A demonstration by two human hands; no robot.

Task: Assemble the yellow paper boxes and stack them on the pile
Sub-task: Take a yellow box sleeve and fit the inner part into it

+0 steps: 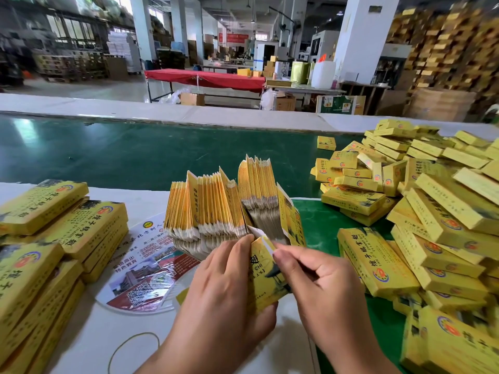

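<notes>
A yellow paper box [266,276] is held between both hands near the table's front. My left hand [224,290] grips its left side, fingers curled around it. My right hand [321,282] pinches the white flap at its top end. Just behind stands a fanned bundle of flat yellow box blanks [224,206] on edge. A large loose pile of assembled yellow boxes [421,211] fills the right side. Neat stacks of flat-lying yellow boxes [56,233] sit at the left.
A round printed hand fan [145,268] lies on the white table under the blanks, and a rubber band [132,346] lies near the front edge. A green conveyor belt [135,149] runs across behind. Beyond it are a red-covered table [205,78] and stacked cartons.
</notes>
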